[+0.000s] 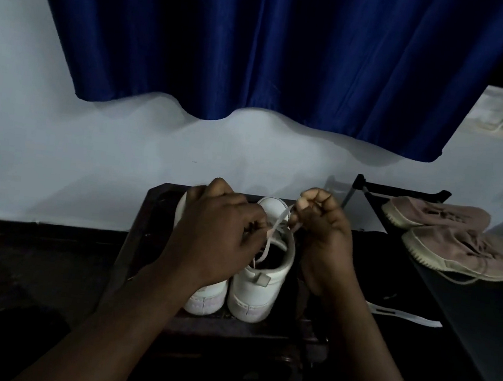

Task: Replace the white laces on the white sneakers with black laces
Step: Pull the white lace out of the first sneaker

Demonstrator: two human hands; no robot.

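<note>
Two white sneakers stand side by side on a dark stool (154, 210), heels toward me. The right sneaker (259, 288) is in plain sight; the left sneaker (205, 298) is mostly covered by my left hand. A white lace (274, 229) runs up from the right sneaker's opening. My left hand (216, 236) pinches the lace low, above the tongue. My right hand (322, 229) pinches its upper end with curled fingers, just right of the shoe. A flat black strip with white ends (402, 315), possibly a black lace, lies to the right.
A pair of beige knit sneakers (457, 245) sits on a dark shelf (481, 310) at the right. A blue curtain (275, 52) hangs over the pale wall behind the stool. The floor around is dark and hard to read.
</note>
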